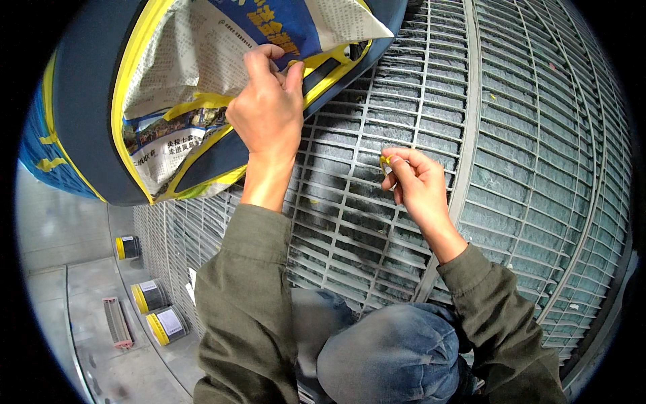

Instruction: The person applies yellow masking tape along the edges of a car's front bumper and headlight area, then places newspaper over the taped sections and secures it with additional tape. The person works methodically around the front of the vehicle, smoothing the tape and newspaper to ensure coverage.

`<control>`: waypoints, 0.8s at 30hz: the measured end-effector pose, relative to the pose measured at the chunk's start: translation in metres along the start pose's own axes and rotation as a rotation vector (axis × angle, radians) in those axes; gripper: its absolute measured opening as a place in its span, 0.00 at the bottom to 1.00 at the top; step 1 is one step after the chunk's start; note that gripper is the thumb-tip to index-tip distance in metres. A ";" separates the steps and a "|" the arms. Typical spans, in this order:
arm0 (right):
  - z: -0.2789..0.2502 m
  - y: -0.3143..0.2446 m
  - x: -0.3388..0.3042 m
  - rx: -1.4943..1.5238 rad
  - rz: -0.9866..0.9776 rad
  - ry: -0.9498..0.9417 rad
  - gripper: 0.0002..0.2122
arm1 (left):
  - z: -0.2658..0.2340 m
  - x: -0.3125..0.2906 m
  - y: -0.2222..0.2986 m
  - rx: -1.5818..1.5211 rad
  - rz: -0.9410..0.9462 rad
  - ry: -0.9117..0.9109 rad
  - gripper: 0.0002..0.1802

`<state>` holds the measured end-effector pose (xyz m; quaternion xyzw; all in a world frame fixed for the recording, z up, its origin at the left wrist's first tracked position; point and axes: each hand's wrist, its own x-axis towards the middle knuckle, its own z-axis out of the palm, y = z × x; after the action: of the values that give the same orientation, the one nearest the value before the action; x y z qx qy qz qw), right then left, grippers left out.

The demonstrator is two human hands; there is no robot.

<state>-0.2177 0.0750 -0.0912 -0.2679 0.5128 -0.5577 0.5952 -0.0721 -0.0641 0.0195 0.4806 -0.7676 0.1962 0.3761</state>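
Note:
A large dark blue curved panel (84, 87) stands at the upper left, its opening covered with newspaper (182, 74). Strips of yellow masking tape (128, 87) run along the edges of the paper. My left hand (269, 108) is closed at the paper's right side, thumb and forefinger pinching at a bit of yellow tape beside a dark slot in the panel. Lower and to the right, over the floor grating, my right hand (414, 178) is closed on a small, curled piece of yellow tape (385, 164). The fingertips of the left hand partly hide what they pinch.
Metal floor grating (464, 121) spreads beneath and to the right, with grey-green matting under its bars. At the lower left, several dark buckets with yellow rims (160, 326) stand near a long red-ended fixture (118, 323). My jeans-clad knee (390, 350) is bent below my hands.

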 end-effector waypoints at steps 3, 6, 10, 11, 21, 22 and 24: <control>0.000 0.001 -0.002 0.012 0.016 0.002 0.10 | -0.001 0.001 -0.002 -0.011 0.007 0.005 0.18; -0.001 0.002 -0.002 -0.004 0.029 0.014 0.10 | -0.002 0.003 -0.001 -0.040 -0.021 0.014 0.13; -0.002 0.004 -0.003 0.008 0.018 0.007 0.10 | 0.001 0.002 -0.002 -0.094 -0.037 0.039 0.08; -0.001 0.003 -0.003 0.017 0.025 0.004 0.10 | 0.002 0.002 -0.002 -0.101 -0.034 0.054 0.08; 0.001 0.008 -0.003 0.013 0.019 0.013 0.10 | 0.009 -0.001 0.000 -0.096 -0.050 0.088 0.06; 0.002 0.009 -0.003 0.016 0.017 0.012 0.10 | 0.010 -0.002 0.000 -0.104 -0.056 0.085 0.06; 0.003 0.010 -0.004 0.020 0.026 0.013 0.10 | 0.010 -0.002 -0.001 -0.113 -0.068 0.070 0.05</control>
<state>-0.2100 0.0800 -0.0980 -0.2516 0.5148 -0.5567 0.6015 -0.0750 -0.0702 0.0115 0.4774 -0.7469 0.1565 0.4356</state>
